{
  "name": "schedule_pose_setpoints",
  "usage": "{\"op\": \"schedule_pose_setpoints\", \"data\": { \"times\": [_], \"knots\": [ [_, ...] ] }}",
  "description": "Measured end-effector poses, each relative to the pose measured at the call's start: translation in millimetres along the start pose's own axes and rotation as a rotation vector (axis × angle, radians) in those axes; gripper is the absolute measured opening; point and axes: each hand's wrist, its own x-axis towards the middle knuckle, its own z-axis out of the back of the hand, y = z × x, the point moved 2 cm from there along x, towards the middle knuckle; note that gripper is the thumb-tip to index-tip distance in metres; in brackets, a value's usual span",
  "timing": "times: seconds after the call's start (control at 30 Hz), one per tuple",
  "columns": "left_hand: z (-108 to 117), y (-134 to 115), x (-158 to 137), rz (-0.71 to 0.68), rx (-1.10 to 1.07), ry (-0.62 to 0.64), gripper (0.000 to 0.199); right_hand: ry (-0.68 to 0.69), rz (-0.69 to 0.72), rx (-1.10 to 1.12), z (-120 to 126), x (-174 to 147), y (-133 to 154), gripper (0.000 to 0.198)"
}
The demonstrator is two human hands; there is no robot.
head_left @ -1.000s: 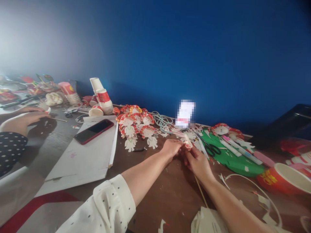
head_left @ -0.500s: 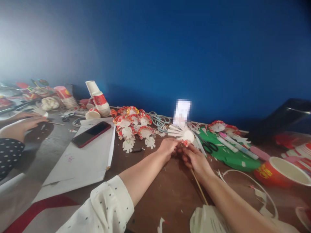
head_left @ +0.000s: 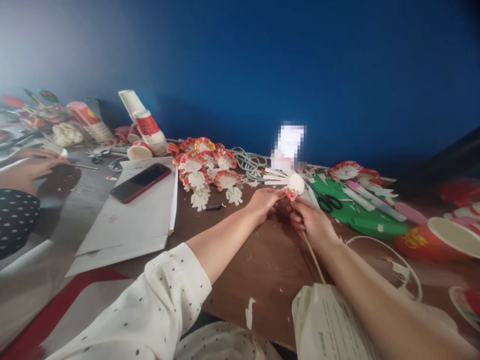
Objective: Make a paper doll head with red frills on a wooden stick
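Observation:
Both hands are at a paper cup cut into strips (head_left: 296, 183), with a round white base, pale strips fanned out to the left and a crumpled red-and-white edge. My left hand (head_left: 265, 203) pinches its left lower side, fingers closed. My right hand (head_left: 312, 220) grips the lower edge with thumb and fingers; some fingers are curled underneath and partly hidden. A thin wooden stick (head_left: 314, 257) runs from below my right palm toward a white printed paper packet (head_left: 330, 322); whether the hand holds the stick I cannot tell. Paper figures with red frilled heads (head_left: 227, 180) lie to the left.
Black-handled scissors (head_left: 329, 202) and markers (head_left: 378, 202) lie on green material (head_left: 360, 222) at right, near a red paper cup (head_left: 420, 242). Left are a phone (head_left: 141, 183) on a white board (head_left: 127, 225), stacked cups (head_left: 148, 127) and another person's hands (head_left: 35, 162). A blue wall stands behind.
The view has tilted down, so the table and everything on it appear higher. Both hands keep their grip on the cut cup, with little change between them.

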Motion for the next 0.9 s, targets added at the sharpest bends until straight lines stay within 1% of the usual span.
{"op": "schedule_pose_setpoints", "data": {
  "times": [0.1, 0.2, 0.33, 0.4, 0.53, 0.63, 0.7, 0.8, 0.9],
  "knots": [
    [-0.4, 0.0, 1.3, -0.001, 0.008, 0.022, 0.024, -0.003, -0.012, 0.036, 1.3, 0.8, 1.9, 0.026],
    [-1.2, -1.7, -0.6, 0.022, 0.017, 0.009, 0.019, 0.002, -0.010, 0.044, 0.7, 0.3, 3.1, 0.025],
    [-4.2, -3.6, -5.4, 0.052, 0.009, 0.057, 0.021, 0.042, 0.031, -0.004, -0.1, -1.5, 4.1, 0.027],
    [-5.5, -4.0, -6.7, 0.015, 0.030, 0.082, 0.022, 0.043, 0.092, -0.104, 1.8, -1.7, 4.5, 0.027],
    [-6.7, -3.7, -6.2, -0.092, 0.086, 0.094, 0.024, 0.016, 0.248, -0.476, 6.8, -1.0, 5.6, 0.030],
    [-6.4, -2.3, -4.5, -0.105, 0.089, 0.063, 0.027, 0.012, 0.331, -0.642, 7.3, -1.4, 6.0, 0.033],
    [-5.9, -1.7, -3.4, -0.111, 0.084, 0.038, 0.027, 0.008, 0.364, -0.669, 6.1, -2.7, 5.8, 0.031],
    [-5.6, -2.0, -2.8, -0.145, 0.083, 0.026, 0.025, -0.019, 0.383, -0.645, 2.8, -5.7, 4.9, 0.028],
    [-6.0, -3.1, -4.0, -0.144, 0.071, 0.019, 0.022, -0.039, 0.382, -0.572, -0.3, -7.6, 3.7, 0.032]
  ]
}}
